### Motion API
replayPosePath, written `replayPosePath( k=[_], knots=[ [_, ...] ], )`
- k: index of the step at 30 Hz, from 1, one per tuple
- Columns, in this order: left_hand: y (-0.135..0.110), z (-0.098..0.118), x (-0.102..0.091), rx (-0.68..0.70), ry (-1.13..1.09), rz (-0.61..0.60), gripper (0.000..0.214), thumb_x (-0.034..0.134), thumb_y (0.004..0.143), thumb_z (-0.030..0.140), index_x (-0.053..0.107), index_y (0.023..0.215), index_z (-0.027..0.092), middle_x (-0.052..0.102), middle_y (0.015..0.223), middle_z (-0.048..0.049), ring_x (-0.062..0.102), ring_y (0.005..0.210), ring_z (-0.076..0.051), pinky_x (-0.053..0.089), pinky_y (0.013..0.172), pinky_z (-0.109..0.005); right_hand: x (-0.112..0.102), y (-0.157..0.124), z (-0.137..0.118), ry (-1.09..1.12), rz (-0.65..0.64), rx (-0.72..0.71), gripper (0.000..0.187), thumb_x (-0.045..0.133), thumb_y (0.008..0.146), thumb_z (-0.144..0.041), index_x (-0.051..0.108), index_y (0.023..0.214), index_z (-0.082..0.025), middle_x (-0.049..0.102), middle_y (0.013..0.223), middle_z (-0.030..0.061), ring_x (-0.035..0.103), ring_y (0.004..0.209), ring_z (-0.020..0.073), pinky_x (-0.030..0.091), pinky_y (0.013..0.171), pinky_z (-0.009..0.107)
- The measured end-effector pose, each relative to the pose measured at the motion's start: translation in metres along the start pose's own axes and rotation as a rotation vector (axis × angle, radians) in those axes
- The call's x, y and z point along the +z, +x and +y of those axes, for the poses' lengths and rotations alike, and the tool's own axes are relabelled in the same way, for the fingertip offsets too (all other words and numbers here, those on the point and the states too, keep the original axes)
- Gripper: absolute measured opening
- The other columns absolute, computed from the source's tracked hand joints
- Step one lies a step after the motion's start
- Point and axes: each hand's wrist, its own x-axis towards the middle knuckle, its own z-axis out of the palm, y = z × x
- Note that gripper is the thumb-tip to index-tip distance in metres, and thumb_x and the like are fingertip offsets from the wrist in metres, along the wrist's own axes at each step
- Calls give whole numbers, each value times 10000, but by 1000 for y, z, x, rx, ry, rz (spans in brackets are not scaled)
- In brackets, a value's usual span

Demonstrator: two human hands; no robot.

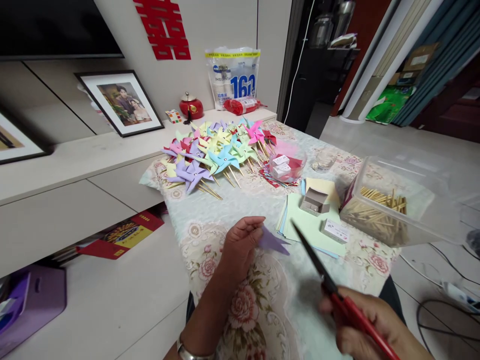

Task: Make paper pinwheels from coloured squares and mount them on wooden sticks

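My left hand (pixel 243 242) pinches a piece of folded purple paper (pixel 274 242) above the flowered tablecloth; its pointed corners stick out to the right. At the lower right, my right hand (pixel 365 320) grips a pair of scissors (pixel 313 255) by red handles. The dark blades look closed and point up and left, apart from the paper. Just beyond the purple paper lies a stack of coloured sheets (pixel 296 225), pale green on top. An opened small box (pixel 315 201) and a white small box (pixel 335 231) rest on that stack.
Many paper pinwheels (pixel 225 159) on sticks are heaped at the table's far side. A clear tub (pixel 375 220) of short sticks stands on the right. Near the pinwheels is a clear bowl (pixel 294 172) with small boxes. Cables (pixel 431 320) lie on the floor at right.
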Motion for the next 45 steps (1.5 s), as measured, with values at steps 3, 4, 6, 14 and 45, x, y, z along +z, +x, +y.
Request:
replayPosePath(
  k=[3, 4, 6, 14, 45],
  knots=[
    [1, -4, 0, 24, 89, -40, 342, 841, 638, 192, 759, 970, 185, 692, 826, -13, 595, 726, -108, 452, 697, -232, 4, 15, -22, -36, 317, -155, 424, 771, 750, -551, 663, 972, -207, 684, 810, 37, 590, 560, 122, 461, 442, 186],
    [1, -5, 0, 32, 129, -62, 346, 833, 648, 182, 752, 984, 184, 694, 828, -15, 604, 739, -115, 461, 710, -241, 6, 22, -29, -45, 391, -219, 416, 762, 762, -541, 658, 995, -212, 714, 874, 61, 647, 636, 160, 515, 498, 214],
    [1, -7, 0, 47, 194, -101, 349, 820, 668, 174, 735, 1006, 180, 697, 828, -22, 621, 762, -130, 474, 730, -259, 10, 39, -41, -122, 494, -319, 378, 716, 819, -505, 648, 1055, -217, 742, 978, 91, 699, 719, 200, 568, 571, 260],
    [-3, -2, 3, 161, 319, -153, 356, 785, 736, 196, 680, 1076, 175, 635, 775, -2, 581, 726, -128, 461, 682, -259, 26, 86, -64, -408, 553, -494, 236, 632, 898, -381, 654, 1059, -211, 758, 888, 77, 689, 659, 191, 563, 590, 279],
    [0, -1, 0, -218, -122, -472, 557, 883, 673, 253, 687, 1189, 182, 717, 1079, -87, 678, 830, -157, 508, 662, -229, 31, 104, -95, 10, 42, -499, 179, 715, 840, -328, 678, 943, -186, 740, 920, 43, 666, 674, 141, 552, 587, 246]
  ],
)
